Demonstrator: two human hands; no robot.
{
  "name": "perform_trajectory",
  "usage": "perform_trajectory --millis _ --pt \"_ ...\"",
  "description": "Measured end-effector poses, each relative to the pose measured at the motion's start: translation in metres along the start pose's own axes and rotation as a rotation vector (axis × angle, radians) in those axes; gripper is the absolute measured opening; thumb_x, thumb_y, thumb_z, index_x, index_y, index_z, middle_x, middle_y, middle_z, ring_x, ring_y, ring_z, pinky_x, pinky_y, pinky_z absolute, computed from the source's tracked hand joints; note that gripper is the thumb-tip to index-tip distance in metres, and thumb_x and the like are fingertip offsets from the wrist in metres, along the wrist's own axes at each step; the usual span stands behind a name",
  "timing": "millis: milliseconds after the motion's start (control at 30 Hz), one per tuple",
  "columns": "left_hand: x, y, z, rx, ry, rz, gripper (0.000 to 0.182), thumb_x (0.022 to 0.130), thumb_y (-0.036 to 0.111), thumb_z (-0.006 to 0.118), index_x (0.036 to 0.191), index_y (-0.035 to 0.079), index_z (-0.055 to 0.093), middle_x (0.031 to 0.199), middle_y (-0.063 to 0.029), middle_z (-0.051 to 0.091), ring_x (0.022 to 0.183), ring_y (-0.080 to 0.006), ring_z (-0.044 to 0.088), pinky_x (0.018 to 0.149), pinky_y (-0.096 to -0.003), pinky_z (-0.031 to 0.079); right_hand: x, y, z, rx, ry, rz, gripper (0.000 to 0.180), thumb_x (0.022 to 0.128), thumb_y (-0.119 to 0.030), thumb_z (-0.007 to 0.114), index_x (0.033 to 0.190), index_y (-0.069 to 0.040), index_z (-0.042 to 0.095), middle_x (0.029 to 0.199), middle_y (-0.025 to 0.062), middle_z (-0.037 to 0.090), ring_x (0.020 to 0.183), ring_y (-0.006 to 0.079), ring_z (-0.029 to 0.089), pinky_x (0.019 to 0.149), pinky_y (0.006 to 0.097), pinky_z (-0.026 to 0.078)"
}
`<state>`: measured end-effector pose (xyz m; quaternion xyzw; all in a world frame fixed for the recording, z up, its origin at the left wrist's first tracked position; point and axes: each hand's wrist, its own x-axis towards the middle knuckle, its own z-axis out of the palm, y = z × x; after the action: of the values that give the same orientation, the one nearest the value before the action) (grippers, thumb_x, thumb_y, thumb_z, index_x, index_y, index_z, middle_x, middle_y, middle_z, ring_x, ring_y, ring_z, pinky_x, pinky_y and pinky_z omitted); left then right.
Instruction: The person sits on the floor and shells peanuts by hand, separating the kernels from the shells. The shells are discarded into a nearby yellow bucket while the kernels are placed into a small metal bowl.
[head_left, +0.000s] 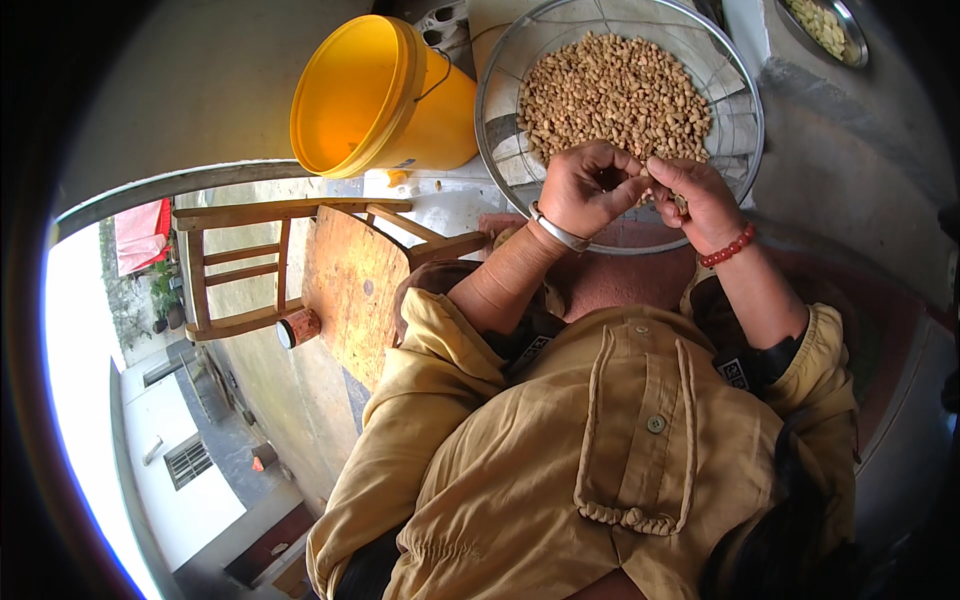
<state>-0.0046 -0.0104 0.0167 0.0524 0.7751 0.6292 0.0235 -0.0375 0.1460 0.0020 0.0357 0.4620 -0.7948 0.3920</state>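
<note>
Over the near part of a round metal-rimmed wire basket (759, 112), my two hands meet at the fingertips. My left hand (581, 187), with a silver bangle at its wrist, pinches one side of a small peanut (645, 174). The thumb and fingers of my right hand (697, 201) close on the other side. Another peanut pod (680, 204) shows among the curled fingers of the right hand, above a red bead bracelet (727, 246). Beyond the hands, a wide heap of unshelled peanuts (611, 94) fills the middle of the basket. The fingers partly hide the held peanut.
A yellow plastic bucket (442, 112) tilts in view left of the basket. Nearer on the left stands a wooden chair (352, 277) with a small lidded jar (300, 328) by its seat. At upper right, a metal bowl (855, 37) holds pale pieces.
</note>
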Motion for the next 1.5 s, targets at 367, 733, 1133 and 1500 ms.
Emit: perform_trajectory --millis 367,733,1133,1500 --pt "0.004 0.005 0.008 0.193 0.121 0.144 0.016 0.06 0.002 0.065 0.075 0.002 0.058 0.06 -0.0049 0.051 0.052 -0.0114 0.053 0.047 -0.0218 0.043 0.002 0.004 -0.005 0.201 0.044 0.104 0.019 0.077 -0.024 0.054 0.073 -0.006 0.053 0.056 -0.0035 0.043 0.043 0.0032 0.036 0.036 0.0145 0.025" --pt "0.002 0.0 0.01 0.186 0.137 0.23 0.015 0.065 0.003 0.064 0.078 0.0 0.057 0.068 -0.0045 0.054 0.058 -0.0087 0.054 0.051 -0.0186 0.044 -0.001 0.006 -0.003 0.241 0.005 0.063 0.018 0.077 -0.024 0.054 0.072 -0.007 0.052 0.059 -0.0032 0.043 0.045 0.0034 0.036 0.038 0.0145 0.025" --pt "0.002 -0.008 0.008 -0.147 0.079 0.07 0.015 0.071 -0.001 0.057 0.085 -0.002 0.053 0.068 0.0001 0.052 0.06 -0.0053 0.047 0.052 -0.0172 0.039 0.001 0.007 -0.006 0.198 -0.036 0.032 0.012 0.077 -0.019 0.054 0.073 -0.008 0.052 0.057 -0.0043 0.041 0.046 0.0033 0.036 0.039 0.0157 0.025" --pt "0.004 -0.01 0.003 0.038 0.077 0.192 0.008 0.068 0.002 0.061 0.074 0.0 0.057 0.072 -0.0038 0.052 0.062 -0.0072 0.048 0.052 -0.0178 0.039 0.001 0.007 -0.005 0.184 -0.072 0.034 0.012 0.078 -0.018 0.052 0.076 -0.006 0.053 0.058 -0.0033 0.042 0.046 0.0032 0.036 0.038 0.015 0.026"
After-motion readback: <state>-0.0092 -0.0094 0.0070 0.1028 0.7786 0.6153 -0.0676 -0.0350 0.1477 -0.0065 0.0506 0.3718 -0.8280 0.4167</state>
